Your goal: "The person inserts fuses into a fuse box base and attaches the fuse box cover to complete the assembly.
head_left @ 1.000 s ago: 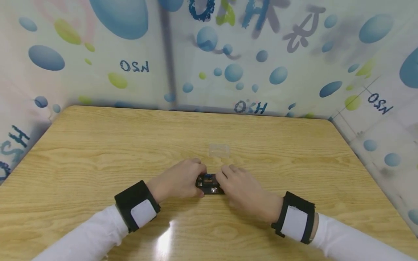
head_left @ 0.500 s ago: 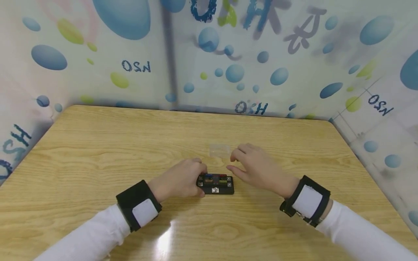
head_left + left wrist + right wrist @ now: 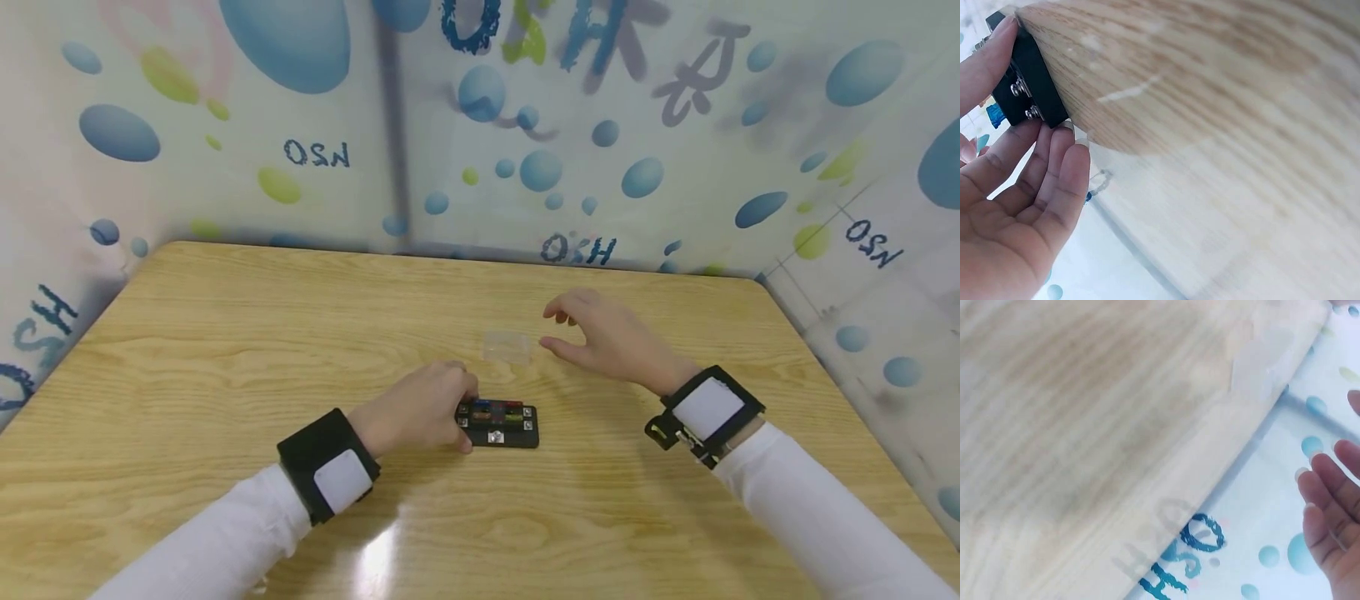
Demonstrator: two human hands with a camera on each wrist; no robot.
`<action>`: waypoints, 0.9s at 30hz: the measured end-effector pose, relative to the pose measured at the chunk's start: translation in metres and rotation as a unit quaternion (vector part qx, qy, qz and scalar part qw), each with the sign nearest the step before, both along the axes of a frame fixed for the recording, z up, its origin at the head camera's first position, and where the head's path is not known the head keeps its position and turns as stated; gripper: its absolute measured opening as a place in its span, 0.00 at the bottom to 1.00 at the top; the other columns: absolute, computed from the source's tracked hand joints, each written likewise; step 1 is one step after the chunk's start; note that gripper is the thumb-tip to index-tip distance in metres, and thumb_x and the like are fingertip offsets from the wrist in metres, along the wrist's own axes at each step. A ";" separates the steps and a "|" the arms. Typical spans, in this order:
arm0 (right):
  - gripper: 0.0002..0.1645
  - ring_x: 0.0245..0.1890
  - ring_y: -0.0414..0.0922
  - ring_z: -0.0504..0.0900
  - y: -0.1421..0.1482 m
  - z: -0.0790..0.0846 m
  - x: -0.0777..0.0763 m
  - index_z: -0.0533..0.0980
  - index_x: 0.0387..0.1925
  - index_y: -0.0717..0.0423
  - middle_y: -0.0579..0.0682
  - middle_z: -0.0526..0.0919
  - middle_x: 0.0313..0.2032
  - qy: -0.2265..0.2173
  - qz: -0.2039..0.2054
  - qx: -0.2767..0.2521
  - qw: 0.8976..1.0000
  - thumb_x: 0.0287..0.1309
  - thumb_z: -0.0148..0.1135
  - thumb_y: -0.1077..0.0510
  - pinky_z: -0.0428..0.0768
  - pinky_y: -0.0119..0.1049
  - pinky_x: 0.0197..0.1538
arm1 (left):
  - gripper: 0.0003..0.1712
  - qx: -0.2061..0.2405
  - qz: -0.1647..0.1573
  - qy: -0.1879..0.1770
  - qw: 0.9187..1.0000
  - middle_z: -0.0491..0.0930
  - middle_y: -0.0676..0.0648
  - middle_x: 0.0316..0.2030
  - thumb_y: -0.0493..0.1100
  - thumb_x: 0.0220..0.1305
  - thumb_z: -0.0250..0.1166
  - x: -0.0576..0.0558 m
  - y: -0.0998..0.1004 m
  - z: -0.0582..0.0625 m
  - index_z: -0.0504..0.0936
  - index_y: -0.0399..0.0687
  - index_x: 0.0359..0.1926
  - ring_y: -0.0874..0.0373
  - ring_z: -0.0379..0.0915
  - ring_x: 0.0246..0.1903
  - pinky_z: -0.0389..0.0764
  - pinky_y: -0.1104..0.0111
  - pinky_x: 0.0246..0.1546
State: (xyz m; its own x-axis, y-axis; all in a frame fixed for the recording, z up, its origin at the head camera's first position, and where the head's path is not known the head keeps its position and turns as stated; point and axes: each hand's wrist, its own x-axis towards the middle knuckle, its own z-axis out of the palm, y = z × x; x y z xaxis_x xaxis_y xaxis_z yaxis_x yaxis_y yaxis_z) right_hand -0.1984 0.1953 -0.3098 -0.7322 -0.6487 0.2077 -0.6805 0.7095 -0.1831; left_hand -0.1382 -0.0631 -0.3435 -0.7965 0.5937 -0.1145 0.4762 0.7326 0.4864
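A black fuse box (image 3: 497, 425) with coloured blade fuses and metal screw terminals lies on the table in front of me. My left hand (image 3: 420, 407) grips its left end, thumb at the near side and fingers at the far side. In the left wrist view, screws and a blue fuse (image 3: 995, 115) show on the fuse box (image 3: 1044, 81) between thumb and fingers. Beyond it lies a clear plastic cover (image 3: 507, 347). To the right of this cover my right hand (image 3: 611, 337) hovers, thumb and fingers spread apart, holding nothing.
The wood-grain table (image 3: 262, 333) reaches back to a white wall sheet (image 3: 420, 125) printed with blue and green bubbles. Both wrists carry black straps (image 3: 327, 465) with white patches. A bright light reflection lies near the front of the table.
My right hand has let go of the fuse box's right end and moved away, up and to the right, beside the clear cover. The left hand keeps its grip.
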 end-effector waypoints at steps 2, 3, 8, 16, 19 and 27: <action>0.22 0.43 0.47 0.81 0.000 0.003 -0.004 0.76 0.50 0.56 0.54 0.82 0.44 -0.009 -0.009 0.001 1.000 0.60 0.67 0.47 0.80 0.42 0.45 | 0.25 0.000 0.002 -0.002 1.000 0.80 0.48 0.34 0.44 0.41 0.82 0.000 0.000 0.001 0.83 0.39 0.40 0.59 0.73 0.33 0.78 0.63 0.39; 0.23 0.44 0.48 0.80 0.000 0.004 -0.005 0.76 0.51 0.56 0.54 0.82 0.45 -0.014 -0.012 0.002 1.000 0.60 0.67 0.46 0.80 0.43 0.46 | 0.25 -0.001 0.002 -0.003 1.000 0.80 0.48 0.34 0.44 0.41 0.82 0.000 0.000 0.001 0.83 0.39 0.39 0.59 0.73 0.33 0.78 0.63 0.39; 0.28 0.48 0.50 0.80 -0.001 0.010 -0.011 0.73 0.56 0.56 0.55 0.80 0.50 -0.038 -0.024 0.008 0.999 0.60 0.67 0.45 0.79 0.46 0.50 | 0.26 -0.001 0.006 -0.012 1.000 0.80 0.48 0.35 0.44 0.40 0.82 -0.001 0.001 0.003 0.83 0.40 0.40 0.59 0.72 0.33 0.78 0.64 0.39; 0.35 0.57 0.51 0.75 -0.007 0.016 -0.020 0.68 0.63 0.55 0.55 0.76 0.58 -0.073 -0.021 0.014 0.997 0.60 0.66 0.44 0.76 0.50 0.57 | 0.28 -0.009 0.009 -0.022 1.000 0.81 0.47 0.37 0.45 0.39 0.83 -0.003 0.001 0.003 0.83 0.40 0.43 0.58 0.73 0.35 0.79 0.62 0.42; 0.37 0.59 0.52 0.75 -0.011 0.018 -0.023 0.67 0.64 0.56 0.55 0.75 0.60 -0.082 -0.017 0.029 0.996 0.60 0.65 0.43 0.75 0.50 0.58 | 0.28 -0.010 0.011 -0.023 1.000 0.81 0.47 0.37 0.45 0.39 0.83 -0.003 0.001 0.002 0.83 0.40 0.42 0.58 0.73 0.35 0.78 0.62 0.42; 0.42 0.66 0.52 0.69 -0.028 0.012 -0.033 0.64 0.68 0.52 0.54 0.69 0.66 -0.122 -0.017 0.084 0.989 0.58 0.65 0.39 0.71 0.51 0.65 | 0.27 -0.013 0.018 -0.032 0.999 0.80 0.49 0.35 0.44 0.39 0.83 -0.005 0.002 0.001 0.83 0.41 0.41 0.59 0.72 0.34 0.77 0.63 0.41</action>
State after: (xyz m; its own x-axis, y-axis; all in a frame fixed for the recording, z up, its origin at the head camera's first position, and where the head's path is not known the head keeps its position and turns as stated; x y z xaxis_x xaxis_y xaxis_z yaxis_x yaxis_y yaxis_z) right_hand -0.2310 0.1670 -0.2980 -0.7694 -0.6327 -0.0875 -0.6053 0.7660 -0.2166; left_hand -0.1428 -0.0606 -0.3420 -0.8081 0.5606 -0.1809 0.4174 0.7616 0.4957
